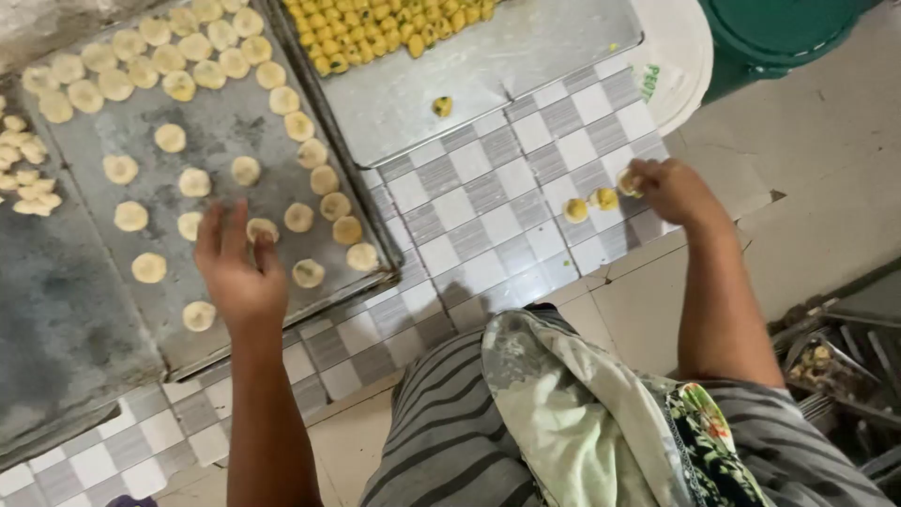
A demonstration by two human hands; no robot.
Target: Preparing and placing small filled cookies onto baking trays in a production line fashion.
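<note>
My left hand hovers over a large metal tray dotted with several flat pale dough discs, its fingertips on one disc. My right hand reaches out to the right over the checked mat and pinches a small yellow dough ball. Two more yellow balls lie on the mat just left of that hand.
A second metal tray at the top holds several small yellow balls packed together, with one stray ball on it. A grey tray lies at the left. A green bin stands top right. A cloth drapes my lap.
</note>
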